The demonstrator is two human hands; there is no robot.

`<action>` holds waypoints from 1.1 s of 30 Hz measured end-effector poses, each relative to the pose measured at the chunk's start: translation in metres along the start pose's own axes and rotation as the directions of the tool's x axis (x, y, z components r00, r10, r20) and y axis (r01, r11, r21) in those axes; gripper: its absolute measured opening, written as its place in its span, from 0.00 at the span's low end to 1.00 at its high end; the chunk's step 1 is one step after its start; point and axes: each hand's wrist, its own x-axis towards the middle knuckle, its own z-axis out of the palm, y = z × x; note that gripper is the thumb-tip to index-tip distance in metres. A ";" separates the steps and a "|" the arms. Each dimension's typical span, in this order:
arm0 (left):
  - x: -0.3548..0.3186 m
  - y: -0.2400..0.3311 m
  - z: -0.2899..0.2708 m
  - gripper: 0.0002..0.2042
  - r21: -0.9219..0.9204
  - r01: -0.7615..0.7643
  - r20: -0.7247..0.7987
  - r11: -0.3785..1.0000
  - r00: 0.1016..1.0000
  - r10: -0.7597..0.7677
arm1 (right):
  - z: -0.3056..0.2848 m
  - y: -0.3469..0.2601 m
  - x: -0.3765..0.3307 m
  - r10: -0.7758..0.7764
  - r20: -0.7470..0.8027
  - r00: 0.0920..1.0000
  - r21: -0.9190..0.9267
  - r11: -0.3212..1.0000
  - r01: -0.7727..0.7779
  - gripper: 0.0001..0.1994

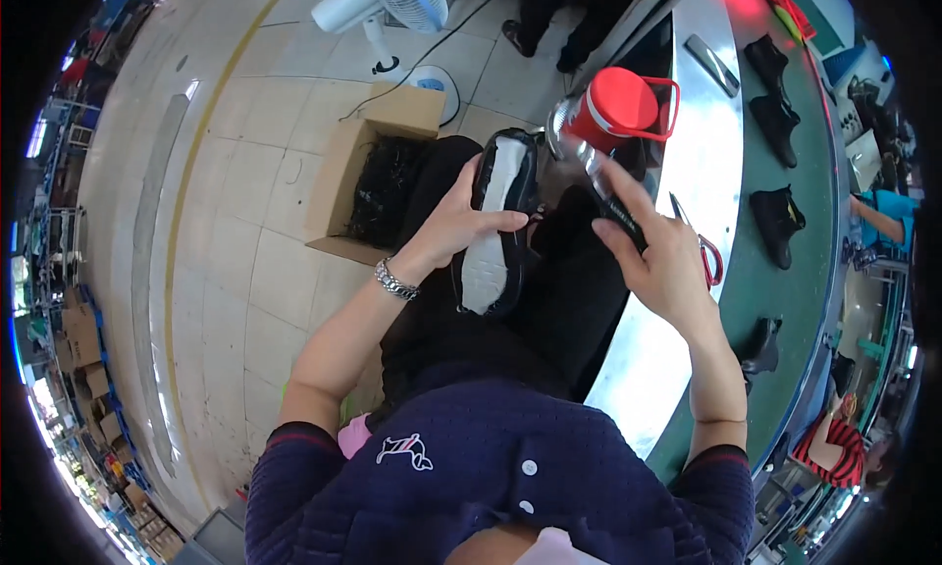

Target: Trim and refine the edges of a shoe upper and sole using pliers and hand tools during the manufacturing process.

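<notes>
My left hand (461, 222) grips a black shoe (506, 222) over my lap, its sole side facing up. A white, partly wrinkled insole board runs down the middle of that underside, with black upper material folded around its edge. My right hand (659, 256) is closed round the black handle of a hammer (594, 168). Its shiny metal head is smeared by motion and lies just right of the shoe's upper end; whether it touches the shoe I cannot tell.
A red lidded jug (620, 106) stands beyond the hammer. Along the metal bench edge (638, 388) lie red-handled scissors (710, 261) and a phone (711, 65). Several black boots (777, 227) rest on the green belt (800, 300). Left of my legs are a cardboard box (334, 197) with black scraps and a fan (388, 6).
</notes>
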 end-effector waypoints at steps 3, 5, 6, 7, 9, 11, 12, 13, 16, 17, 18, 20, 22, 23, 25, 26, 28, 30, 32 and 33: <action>0.003 -0.001 0.004 0.49 -0.057 0.014 0.058 0.998 0.998 -0.011 | 0.032 -0.001 0.011 -0.041 -0.292 0.955 0.167 0.982 0.093 0.31; -0.002 0.002 0.003 0.50 -0.106 0.079 0.100 0.991 0.993 -0.069 | 0.050 -0.005 0.017 0.060 0.230 0.971 -0.301 0.953 0.013 0.30; -0.003 0.003 0.001 0.51 -0.151 0.145 0.129 0.978 0.984 -0.126 | 0.052 -0.004 0.023 0.029 0.255 0.967 -0.291 0.956 0.048 0.30; -0.007 0.001 0.000 0.51 -0.156 0.143 0.126 0.977 0.984 -0.124 | 0.050 -0.005 0.030 -0.022 0.290 0.957 -0.283 0.953 0.108 0.30; -0.011 -0.005 -0.004 0.52 -0.154 0.101 0.114 0.983 0.990 -0.084 | 0.035 -0.011 0.038 -0.057 0.263 0.963 -0.273 0.953 0.130 0.30; -0.011 -0.003 -0.013 0.52 -0.102 0.097 0.132 0.990 0.988 -0.083 | 0.026 -0.017 0.043 -0.101 0.230 0.968 -0.264 0.951 0.162 0.30; -0.014 0.000 -0.020 0.52 -0.218 0.254 0.183 0.942 0.959 -0.217 | 0.023 -0.020 0.037 -0.135 0.060 0.989 -0.184 0.972 0.144 0.30; -0.015 0.003 -0.022 0.52 -0.316 0.410 0.256 0.856 0.905 -0.339 | 0.023 -0.020 0.034 -0.143 -0.115 0.983 -0.098 0.986 0.132 0.31; 0.002 -0.004 -0.020 0.47 -0.351 0.434 0.274 0.830 0.895 -0.352 | 0.055 -0.005 0.034 -0.066 -0.046 0.997 -0.139 0.989 0.059 0.30; 0.008 -0.008 -0.020 0.45 -0.347 0.468 0.284 0.813 0.878 -0.385 | 0.057 -0.005 0.038 0.015 0.133 0.991 -0.228 0.974 0.016 0.30; 0.009 -0.011 -0.021 0.45 -0.339 0.470 0.288 0.815 0.877 -0.385 | 0.053 -0.003 0.040 -0.008 0.174 0.985 -0.261 0.964 0.054 0.30; 0.004 -0.007 -0.017 0.42 -0.357 0.462 0.318 0.812 0.878 -0.359 | 0.042 -0.004 0.043 -0.029 0.118 0.993 -0.185 0.981 0.051 0.29; -0.001 -0.005 -0.011 0.43 -0.344 0.408 0.290 0.846 0.903 -0.318 | 0.032 -0.008 0.036 -0.056 -0.009 0.998 -0.005 0.998 0.056 0.24; -0.006 -0.006 -0.007 0.45 -0.335 0.356 0.259 0.873 0.925 -0.278 | 0.027 -0.009 0.026 -0.053 -0.003 0.999 -0.004 0.999 0.053 0.24; -0.016 -0.009 0.003 0.49 -0.286 0.264 0.258 0.921 0.947 -0.191 | 0.016 -0.008 0.002 0.304 0.062 0.951 0.681 0.683 -0.263 0.21; -0.019 -0.011 0.004 0.53 -0.232 0.156 0.255 0.960 0.962 -0.095 | 0.003 -0.014 -0.006 0.266 0.065 0.962 0.759 0.613 -0.220 0.21; -0.017 -0.030 0.007 0.57 -0.215 0.012 0.277 0.977 0.960 0.049 | 0.013 0.009 -0.029 0.275 0.153 0.949 0.882 0.395 -0.257 0.16; -0.018 -0.041 0.012 0.68 -0.299 -0.036 0.321 0.954 0.937 0.136 | 0.036 0.024 -0.051 0.302 0.216 0.928 0.929 0.228 -0.290 0.10; -0.018 -0.068 0.011 0.69 -0.210 -0.091 0.341 0.973 0.926 0.160 | 0.050 0.026 -0.067 0.277 0.340 0.898 0.907 0.157 -0.392 0.11; -0.018 -0.081 0.009 0.70 -0.119 -0.179 0.359 0.977 0.909 0.210 | 0.056 0.020 -0.071 0.253 0.373 0.893 0.891 0.172 -0.421 0.11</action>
